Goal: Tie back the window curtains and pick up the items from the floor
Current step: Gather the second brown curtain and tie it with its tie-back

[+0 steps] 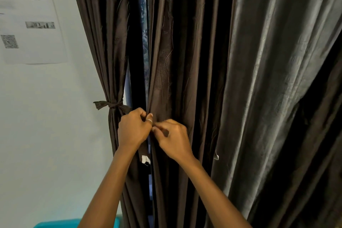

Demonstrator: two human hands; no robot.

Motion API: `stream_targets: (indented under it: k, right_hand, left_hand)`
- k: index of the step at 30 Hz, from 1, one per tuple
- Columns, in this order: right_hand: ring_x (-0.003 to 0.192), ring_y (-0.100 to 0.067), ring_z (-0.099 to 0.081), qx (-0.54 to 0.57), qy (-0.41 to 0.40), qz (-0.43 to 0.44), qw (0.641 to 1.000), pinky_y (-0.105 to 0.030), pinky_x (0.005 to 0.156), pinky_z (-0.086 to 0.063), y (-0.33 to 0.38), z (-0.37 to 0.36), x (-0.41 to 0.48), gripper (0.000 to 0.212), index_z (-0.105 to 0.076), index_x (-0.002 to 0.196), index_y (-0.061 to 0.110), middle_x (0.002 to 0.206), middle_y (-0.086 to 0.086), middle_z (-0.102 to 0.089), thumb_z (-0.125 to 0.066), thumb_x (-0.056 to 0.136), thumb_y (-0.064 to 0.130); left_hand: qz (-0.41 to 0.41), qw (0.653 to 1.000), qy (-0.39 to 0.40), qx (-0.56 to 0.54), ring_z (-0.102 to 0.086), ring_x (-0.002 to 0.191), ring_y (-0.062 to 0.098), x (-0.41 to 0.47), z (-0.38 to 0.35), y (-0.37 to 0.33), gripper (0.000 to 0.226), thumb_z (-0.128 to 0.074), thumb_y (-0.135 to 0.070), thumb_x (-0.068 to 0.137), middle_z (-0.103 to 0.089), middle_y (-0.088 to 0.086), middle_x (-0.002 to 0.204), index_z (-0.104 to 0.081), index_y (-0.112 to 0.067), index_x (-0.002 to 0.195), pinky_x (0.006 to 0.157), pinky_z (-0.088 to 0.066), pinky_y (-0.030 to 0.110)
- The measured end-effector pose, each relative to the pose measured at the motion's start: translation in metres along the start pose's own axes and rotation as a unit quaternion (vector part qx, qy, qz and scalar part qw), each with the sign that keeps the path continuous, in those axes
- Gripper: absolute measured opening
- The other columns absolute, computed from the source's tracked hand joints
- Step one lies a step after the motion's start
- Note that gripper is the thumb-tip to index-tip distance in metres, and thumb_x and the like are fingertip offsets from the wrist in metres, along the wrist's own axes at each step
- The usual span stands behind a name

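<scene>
Dark brown curtains fill the view. The left curtain panel (109, 46) is gathered and bound by a brown fabric tie (109, 105) knotted against the wall side. The middle curtain panel (172, 61) hangs loose beside a narrow gap showing the window (145, 29). My left hand (133, 129) grips a brown tie strip (144, 151) whose white-tagged end hangs below it. My right hand (174, 139) pinches the strip or the curtain edge right next to the left hand; which one is hidden by the fingers.
A grey-brown curtain panel (268, 79) hangs at the right. A printed paper sheet (31, 16) is stuck to the pale wall (46, 126) at upper left. A turquoise object (61, 223) shows at the bottom edge. The floor is out of view.
</scene>
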State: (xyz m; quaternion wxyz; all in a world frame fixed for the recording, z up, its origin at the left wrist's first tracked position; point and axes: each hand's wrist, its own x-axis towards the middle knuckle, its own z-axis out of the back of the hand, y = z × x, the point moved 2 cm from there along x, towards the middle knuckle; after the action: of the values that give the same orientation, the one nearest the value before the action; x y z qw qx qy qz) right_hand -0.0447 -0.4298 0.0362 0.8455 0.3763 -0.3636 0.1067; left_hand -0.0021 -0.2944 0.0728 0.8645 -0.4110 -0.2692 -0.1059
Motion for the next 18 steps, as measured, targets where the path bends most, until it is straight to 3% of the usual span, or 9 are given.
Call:
stream_targets:
  k: [3, 5, 7, 9, 11, 13, 18]
  right_hand:
    - [0.086, -0.006, -0.062, -0.037, -0.209, -0.06, 0.975, -0.025, 0.073, -0.055, -0.006, 0.035, -0.007, 0.022, -0.068, 0.11, 0.018, 0.104, 0.01, -0.059, -0.072, 0.09, 0.026]
    - [0.092, -0.009, -0.058, -0.053, -0.267, -0.127, 0.954, -0.028, 0.073, -0.053, -0.019, 0.054, -0.007, 0.04, -0.055, 0.118, 0.019, 0.112, 0.009, -0.05, -0.076, 0.087, 0.033]
    - [0.096, -0.008, -0.057, -0.073, -0.201, -0.166, 0.963, -0.031, 0.075, -0.052, -0.033, 0.065, 0.0, 0.044, -0.052, 0.12, 0.024, 0.114, 0.01, -0.054, -0.076, 0.086, 0.039]
    - [0.076, -0.008, -0.06, -0.088, -0.123, -0.171, 0.974, -0.032, 0.066, -0.05, -0.049, 0.075, 0.009, 0.018, -0.057, 0.093, 0.031, 0.087, 0.011, -0.062, -0.073, 0.089, 0.036]
    - [0.06, -0.014, -0.056, -0.131, -0.12, -0.171, 0.969, -0.029, 0.057, -0.04, -0.063, 0.089, 0.014, 0.039, -0.041, 0.066, 0.031, 0.06, 0.009, -0.052, -0.071, 0.091, 0.031]
    - [0.059, -0.018, -0.054, -0.145, -0.136, -0.201, 0.959, -0.029, 0.056, -0.037, -0.075, 0.106, 0.018, 0.045, -0.037, 0.062, 0.026, 0.056, 0.009, -0.048, -0.071, 0.091, 0.03]
    - [0.055, -0.015, -0.049, -0.154, -0.138, -0.205, 0.957, -0.03, 0.053, -0.035, -0.081, 0.115, 0.017, 0.044, -0.038, 0.062, 0.024, 0.054, 0.008, -0.048, -0.07, 0.091, 0.028]
  left_hand:
    - [0.0, 1.0, 0.0, -0.009, -0.059, 0.054, 0.013, 0.005, 0.007, 0.01, 0.031, -0.066, -0.034, 0.091, -0.059, -0.002, 0.055, -0.055, -0.021, 0.066, 0.057, -0.041, 0.027]
    - [-0.006, 1.0, 0.003, -0.01, -0.058, 0.055, 0.013, 0.008, 0.01, 0.014, 0.031, -0.067, -0.033, 0.092, -0.059, -0.001, 0.055, -0.054, -0.022, 0.065, 0.056, -0.039, 0.026]
    - [-0.012, 1.0, 0.01, -0.011, -0.056, 0.055, 0.012, 0.01, 0.013, 0.017, 0.031, -0.067, -0.032, 0.092, -0.059, 0.0, 0.056, -0.054, -0.022, 0.066, 0.054, -0.035, 0.024]
    - [-0.018, 1.0, 0.013, -0.013, -0.057, 0.056, 0.012, 0.012, 0.016, 0.02, 0.03, -0.067, -0.031, 0.093, -0.059, -0.001, 0.057, -0.055, -0.021, 0.066, 0.055, -0.036, 0.024]
    - [-0.011, 1.0, 0.001, -0.007, -0.058, 0.058, 0.014, 0.015, 0.021, 0.027, 0.031, -0.067, -0.032, 0.092, -0.06, 0.0, 0.058, -0.056, -0.02, 0.066, 0.059, -0.042, 0.027]
    - [-0.005, 1.0, -0.022, 0.005, -0.058, 0.059, 0.016, 0.018, 0.029, 0.033, 0.031, -0.067, -0.034, 0.092, -0.061, 0.0, 0.06, -0.057, -0.02, 0.067, 0.062, -0.047, 0.031]
    - [-0.021, 0.998, -0.034, 0.039, -0.053, 0.06, 0.016, 0.015, 0.028, 0.026, 0.028, -0.066, -0.032, 0.093, -0.055, -0.006, 0.059, -0.057, -0.019, 0.069, 0.06, -0.038, 0.028]
